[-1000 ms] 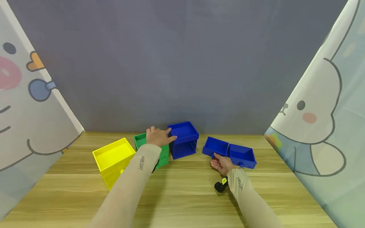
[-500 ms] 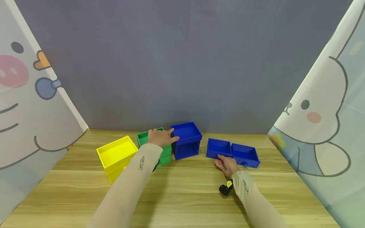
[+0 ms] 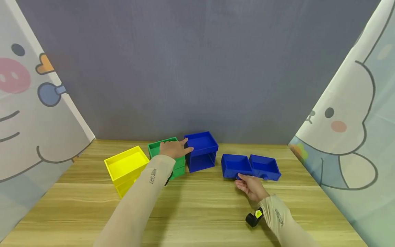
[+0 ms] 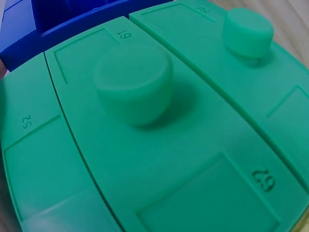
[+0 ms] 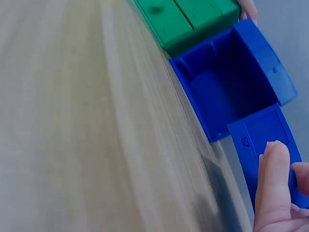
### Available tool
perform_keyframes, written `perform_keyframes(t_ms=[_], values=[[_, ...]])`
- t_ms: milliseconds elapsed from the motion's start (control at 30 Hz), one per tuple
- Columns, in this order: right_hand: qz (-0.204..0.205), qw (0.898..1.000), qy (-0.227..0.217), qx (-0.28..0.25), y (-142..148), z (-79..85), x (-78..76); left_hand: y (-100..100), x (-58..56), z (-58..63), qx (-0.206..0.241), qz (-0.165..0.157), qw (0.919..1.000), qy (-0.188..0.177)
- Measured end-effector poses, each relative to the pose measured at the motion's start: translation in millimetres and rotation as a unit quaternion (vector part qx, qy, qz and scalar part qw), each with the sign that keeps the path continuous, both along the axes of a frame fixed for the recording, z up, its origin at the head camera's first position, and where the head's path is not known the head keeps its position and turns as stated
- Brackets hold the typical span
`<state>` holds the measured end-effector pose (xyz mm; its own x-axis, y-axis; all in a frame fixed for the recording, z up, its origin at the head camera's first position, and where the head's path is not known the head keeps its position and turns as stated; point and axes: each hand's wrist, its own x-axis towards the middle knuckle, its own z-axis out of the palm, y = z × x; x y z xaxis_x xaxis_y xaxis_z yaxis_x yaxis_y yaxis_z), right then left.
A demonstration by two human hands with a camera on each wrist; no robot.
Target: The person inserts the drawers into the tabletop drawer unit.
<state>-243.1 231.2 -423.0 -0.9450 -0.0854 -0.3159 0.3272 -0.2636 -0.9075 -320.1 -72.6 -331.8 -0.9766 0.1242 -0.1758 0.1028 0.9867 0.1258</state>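
Observation:
My right hand [image 3: 251,187] pinches the knob of a blue drawer [image 3: 229,172] between thumb and fingers. In the right wrist view the drawer front [image 5: 258,126] stands close to the open blue cabinet [image 5: 222,96], with a shadow on the table beneath. My left hand [image 3: 172,150] lies over the green cabinet [image 3: 178,168], its thumb and index finger spread onto the left edge of the blue cabinet [image 3: 202,162]. The left wrist view is filled by the green fronts [image 4: 111,159] and their round knobs. The rest of the left fingers' contact is hidden.
A second blue drawer [image 3: 273,176] sits on the table just right of the held one. To the left stands a yellow cabinet [image 3: 126,165] with a tray top. A grey backdrop [image 3: 197,75] rises behind the wooden table [image 3: 200,209].
My right hand has drawn the pinched blue drawer towards me, and its front now faces more towards the hand. The left hand stays on the cabinets. The head view shifted slightly at first.

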Motion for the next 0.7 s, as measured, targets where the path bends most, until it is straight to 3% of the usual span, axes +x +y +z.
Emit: perform_keyframes(t_ms=[333, 700], values=[[0.121, 0.992, 0.031, -0.021, -3.5, 0.5, 23.1, -1.3, 3.1, -0.1, 0.01, -0.006, 0.9999, 0.0], [0.146, 0.989, 0.033, -0.008, -24.2, -2.4, 27.1, -0.7, 6.0, 0.7, 0.002, -0.006, 0.9999, 0.012]])
